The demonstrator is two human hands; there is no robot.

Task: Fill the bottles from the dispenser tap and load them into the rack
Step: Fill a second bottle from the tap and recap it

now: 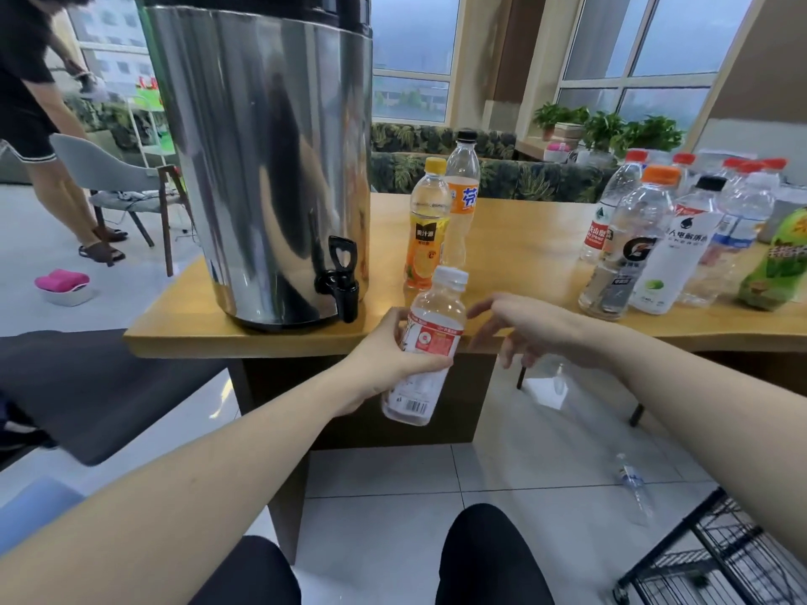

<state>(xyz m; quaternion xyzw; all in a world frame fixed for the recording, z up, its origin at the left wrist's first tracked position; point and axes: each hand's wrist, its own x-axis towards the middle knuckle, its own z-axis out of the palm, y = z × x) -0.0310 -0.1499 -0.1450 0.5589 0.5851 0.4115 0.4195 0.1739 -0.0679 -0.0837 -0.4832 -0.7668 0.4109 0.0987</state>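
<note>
My left hand grips a small clear bottle with a white cap and red-and-white label, held tilted just in front of the table edge. My right hand hovers open beside the bottle's right side, fingers spread, not touching it. The steel dispenser stands on the table's left end, its black tap hanging above the edge, left of the bottle. A black wire rack sits on the floor at the lower right.
Two orange-labelled bottles stand behind the held one. Several capped bottles crowd the wooden table at the right. One clear bottle lies on the floor tiles. A person stands by a chair at the far left.
</note>
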